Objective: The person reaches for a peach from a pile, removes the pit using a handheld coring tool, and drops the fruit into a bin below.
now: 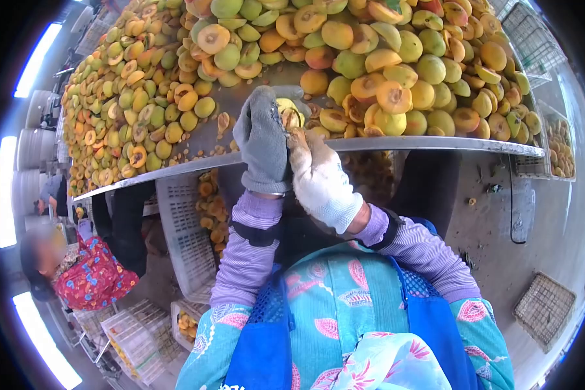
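While my left grip (264, 133) clasps a fruit (289, 106), my right grip (322, 177) meets it.
I can't tell what the right holds; squeezed too hard beside the counter (435, 143) edge, slippery flesh could drop floorward.

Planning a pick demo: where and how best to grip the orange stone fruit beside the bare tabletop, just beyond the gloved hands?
I'd pinch the orange stone fruit across its rounded sides, coming from above and slightly left. Bare tabletop lies to its left, while a yellow-green fruit crowds its right. Any cut face is hidden.
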The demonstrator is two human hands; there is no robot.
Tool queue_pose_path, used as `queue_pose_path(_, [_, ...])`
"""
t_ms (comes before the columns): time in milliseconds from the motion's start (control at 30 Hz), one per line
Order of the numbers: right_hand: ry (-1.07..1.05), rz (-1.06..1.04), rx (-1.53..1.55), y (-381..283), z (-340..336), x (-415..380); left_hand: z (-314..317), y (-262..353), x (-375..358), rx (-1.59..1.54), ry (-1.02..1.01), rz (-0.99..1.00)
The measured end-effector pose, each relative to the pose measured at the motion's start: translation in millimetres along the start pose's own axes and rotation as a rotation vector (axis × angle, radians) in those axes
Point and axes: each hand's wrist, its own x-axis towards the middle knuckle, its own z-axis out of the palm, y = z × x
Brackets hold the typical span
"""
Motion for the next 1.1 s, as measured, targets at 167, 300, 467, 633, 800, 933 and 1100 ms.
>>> queue_pose_path(167, [-0.041, -0.052, -0.02, 11, -1, 10, -7, -4, 4, -0.11, -0.095, -0.065])
queue_pose_path(300, [-0.071, -0.026, 0.078, 13, -2, 6, -4, 9, -1, -0.057, -0.145, -0.099])
queue_pose_path(467, [-0.365, 0.563, 0.821, 15, -4, 7, -10, 17, 11, 0.062, -0.41, 0.063])
queue_pose_path(633, [-0.538, 0.592, 0.906, 22, -2, 5, -10, 36, 2, -0.079, -0.429, 0.015])
queue_pose_path(800, [-1.065, 0.756, 1.802, 10, -3, -2, -42, 12, -30, -0.005, -0.004, -0.16])
queue_pose_path(933, [-0.928, 0.626, 1.483, 35, -29, -8, -118, 34, -20, 0.696, 0.083, -0.161])
queue_pose_path(1100, [-0.66, 0.742, 0.983, 28, -50, -16, -29, 48, 40, 0.965, -0.2, -0.083])
